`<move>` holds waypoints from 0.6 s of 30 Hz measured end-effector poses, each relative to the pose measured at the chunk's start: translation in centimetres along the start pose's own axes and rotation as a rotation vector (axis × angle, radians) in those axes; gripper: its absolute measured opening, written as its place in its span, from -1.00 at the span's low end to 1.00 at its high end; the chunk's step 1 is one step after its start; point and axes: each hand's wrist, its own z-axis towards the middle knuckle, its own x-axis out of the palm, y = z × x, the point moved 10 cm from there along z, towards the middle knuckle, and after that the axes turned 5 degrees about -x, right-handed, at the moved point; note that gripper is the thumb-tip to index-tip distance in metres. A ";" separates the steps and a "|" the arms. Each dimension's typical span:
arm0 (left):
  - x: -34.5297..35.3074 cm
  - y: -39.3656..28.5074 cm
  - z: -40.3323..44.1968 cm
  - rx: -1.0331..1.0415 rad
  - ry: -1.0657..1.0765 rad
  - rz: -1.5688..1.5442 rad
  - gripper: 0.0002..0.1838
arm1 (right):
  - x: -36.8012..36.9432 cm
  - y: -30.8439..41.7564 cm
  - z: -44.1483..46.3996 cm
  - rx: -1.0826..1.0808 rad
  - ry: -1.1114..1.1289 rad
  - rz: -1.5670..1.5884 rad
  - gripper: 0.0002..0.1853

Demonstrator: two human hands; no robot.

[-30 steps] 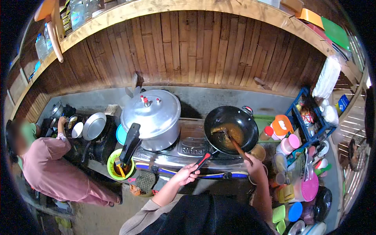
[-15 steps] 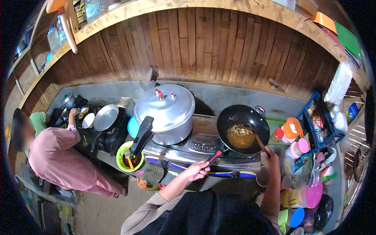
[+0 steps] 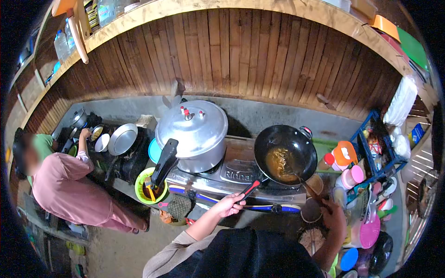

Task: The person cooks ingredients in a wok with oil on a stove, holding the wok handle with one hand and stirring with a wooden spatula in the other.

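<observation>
A black wok point(image 3: 303, 147) sits on the right side of the stove, with brown liquid and pale strips of food point(image 3: 280, 162) in it. My left hand point(image 3: 228, 205) is closed around the wok's red and black handle point(image 3: 251, 189). Low at the right, my right hand point(image 3: 334, 215) grips a spatula point(image 3: 311, 190) with a brown handle. The spatula reaches over the wok's near rim, its tip at the near edge of the food. What shape its blade has is hidden.
A large silver pressure cooker point(image 3: 192, 134) stands left of the wok. A green basin point(image 3: 144, 186) is before it. Pink-lidded jars point(image 3: 353, 176) and a blue rack point(image 3: 366, 134) crowd the right. At the far left a person in pink point(image 3: 69, 185) works by several pans point(image 3: 123, 139).
My right hand has drawn the spatula back and down to the right, toward the wok's near edge. The food has shifted and spread in the liquid. My left hand stays on the handle.
</observation>
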 end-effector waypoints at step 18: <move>0.3 -0.2 -0.3 0.009 -0.064 0.039 -0.86 | 1.7 2.8 1.3 -0.134 0.054 -0.090 -0.64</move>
